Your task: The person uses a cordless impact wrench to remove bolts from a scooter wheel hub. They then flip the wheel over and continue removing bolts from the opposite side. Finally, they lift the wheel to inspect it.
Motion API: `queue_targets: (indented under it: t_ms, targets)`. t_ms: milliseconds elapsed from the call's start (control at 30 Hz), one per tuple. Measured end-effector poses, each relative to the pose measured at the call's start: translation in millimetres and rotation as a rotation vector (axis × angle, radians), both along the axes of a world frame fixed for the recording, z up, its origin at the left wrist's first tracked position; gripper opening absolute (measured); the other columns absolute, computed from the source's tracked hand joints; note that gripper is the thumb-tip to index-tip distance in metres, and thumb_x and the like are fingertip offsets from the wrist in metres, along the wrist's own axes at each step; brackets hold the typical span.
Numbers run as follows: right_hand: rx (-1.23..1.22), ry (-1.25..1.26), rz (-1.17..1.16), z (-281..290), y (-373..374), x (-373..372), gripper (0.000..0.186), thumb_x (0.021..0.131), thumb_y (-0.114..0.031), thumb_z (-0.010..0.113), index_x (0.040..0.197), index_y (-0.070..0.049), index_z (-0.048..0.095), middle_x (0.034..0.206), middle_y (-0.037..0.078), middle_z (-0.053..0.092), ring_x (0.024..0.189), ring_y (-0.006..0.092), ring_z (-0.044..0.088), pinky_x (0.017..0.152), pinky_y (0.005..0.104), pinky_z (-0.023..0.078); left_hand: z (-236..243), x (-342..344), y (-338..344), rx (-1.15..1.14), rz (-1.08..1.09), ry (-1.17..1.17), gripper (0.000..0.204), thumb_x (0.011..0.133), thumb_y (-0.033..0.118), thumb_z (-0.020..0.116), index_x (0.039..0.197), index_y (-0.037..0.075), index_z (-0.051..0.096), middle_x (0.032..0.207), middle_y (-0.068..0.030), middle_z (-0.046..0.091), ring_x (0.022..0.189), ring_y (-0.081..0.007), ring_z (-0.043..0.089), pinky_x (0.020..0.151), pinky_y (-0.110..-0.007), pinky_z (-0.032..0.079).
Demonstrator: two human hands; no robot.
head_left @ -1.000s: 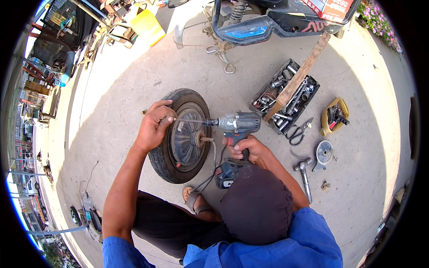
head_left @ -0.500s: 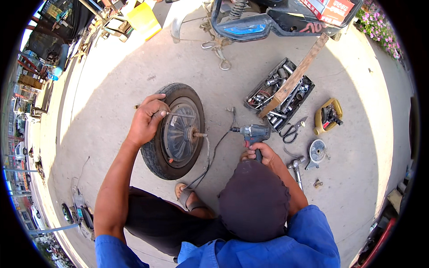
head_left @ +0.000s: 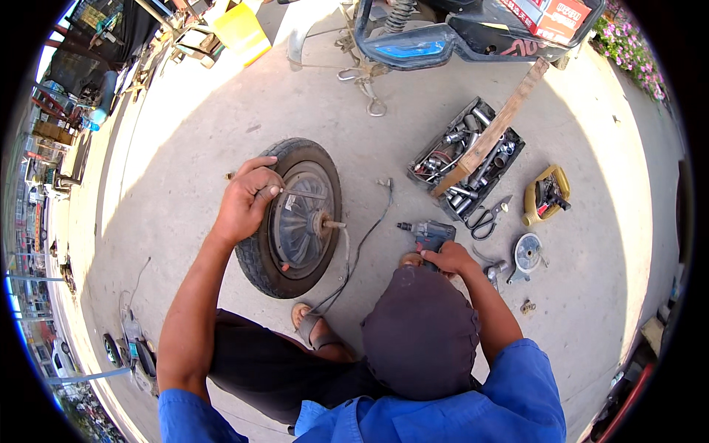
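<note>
My left hand (head_left: 247, 198) grips a thin metal rod (head_left: 306, 194) that lies across the face of the black-tyred hub wheel (head_left: 295, 244), and its fingers rest at the tyre's upper left. The wheel's axle (head_left: 333, 224) sticks out with a cable hanging from it. Right of the wheel, my right hand (head_left: 447, 258) is closed on a dark cordless impact driver (head_left: 433, 235), low over the concrete, its nose pointing left, apart from the rod. The driver's lower part is hidden behind my dark cap (head_left: 417, 332).
A socket box (head_left: 507, 172) with a wooden bar (head_left: 506, 111) across it lies ahead right, beside scissors (head_left: 489, 218), a yellow container (head_left: 531, 199), a metal plate (head_left: 527, 258) and a small part (head_left: 528, 306). A scooter (head_left: 465, 40) stands at the top, flowers (head_left: 631, 55) top right.
The driver has come away from the rod, moving right and down with my right hand. My left hand stays on the rod at the wheel.
</note>
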State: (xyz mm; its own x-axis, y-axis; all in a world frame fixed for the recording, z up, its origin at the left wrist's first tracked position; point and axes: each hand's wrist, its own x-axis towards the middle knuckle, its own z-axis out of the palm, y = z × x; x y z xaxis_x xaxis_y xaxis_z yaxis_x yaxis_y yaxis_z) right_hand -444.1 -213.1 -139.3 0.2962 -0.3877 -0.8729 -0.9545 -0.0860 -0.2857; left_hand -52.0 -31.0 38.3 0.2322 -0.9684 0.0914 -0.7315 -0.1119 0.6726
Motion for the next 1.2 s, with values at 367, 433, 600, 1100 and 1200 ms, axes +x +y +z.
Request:
queue_targets:
  t_ms: [367,433,600,1100,1200]
  targets:
    - [0.539,-1.116,-0.174,101.8,18.6,161.4,0.045,0.106,-0.039,0.06,0.109,0.005,0.069,0.088,0.007,0.068,0.066,0.0129,0.065,0.057,0.0275,0.056,4.5,-13.6,-9.7,-0.027,-0.056,-0.071,0.006,0.089,-0.002,0.067,0.09,0.002,0.071,0.096,-0.0075,0.073,0.13,-0.0354,0.055,0.11,-0.046,0.044]
    - [0.621,-1.118,-0.167,103.4,23.3,171.0,0.04,0.107,-0.036,0.06,0.105,0.003,0.069,0.082,0.005,0.067,0.061,0.0117,0.063,0.053,0.0265,0.053,5.0,-15.6,-10.8,-0.032,-0.067,-0.1,0.005,0.089,-0.002,0.068,0.09,0.002,0.071,0.095,-0.0076,0.073,0.129,-0.0357,0.056,0.109,-0.046,0.044]
    - [0.513,-1.164,-0.194,102.9,35.9,178.1,0.029,0.106,-0.024,0.061,0.093,0.0,0.071,0.067,0.001,0.064,0.053,0.0093,0.057,0.05,0.0259,0.047,5.6,-16.3,-10.7,-0.026,-0.056,-0.106,0.003,0.088,-0.001,0.069,0.088,0.002,0.07,0.093,-0.0073,0.072,0.128,-0.0356,0.056,0.107,-0.046,0.045]
    - [0.111,-1.141,-0.41,73.4,21.1,133.8,0.024,0.099,-0.018,0.066,0.089,0.003,0.07,0.067,0.004,0.064,0.056,0.013,0.058,0.055,0.0354,0.047,7.7,-26.0,-20.3,-0.025,-0.018,0.059,0.004,0.09,0.002,0.071,0.094,0.002,0.07,0.1,-0.0061,0.073,0.13,-0.0328,0.055,0.112,-0.045,0.042]
    - [-0.28,-1.07,-0.58,4.2,-2.1,120.0,0.028,0.099,-0.021,0.064,0.089,0.004,0.067,0.068,0.012,0.067,0.055,0.0278,0.061,0.056,0.0417,0.049,7.6,-23.1,-17.5,-0.032,0.003,-0.008,0.009,0.088,0.003,0.073,0.097,0.003,0.072,0.104,-0.0079,0.073,0.13,-0.0338,0.057,0.108,-0.045,0.045]
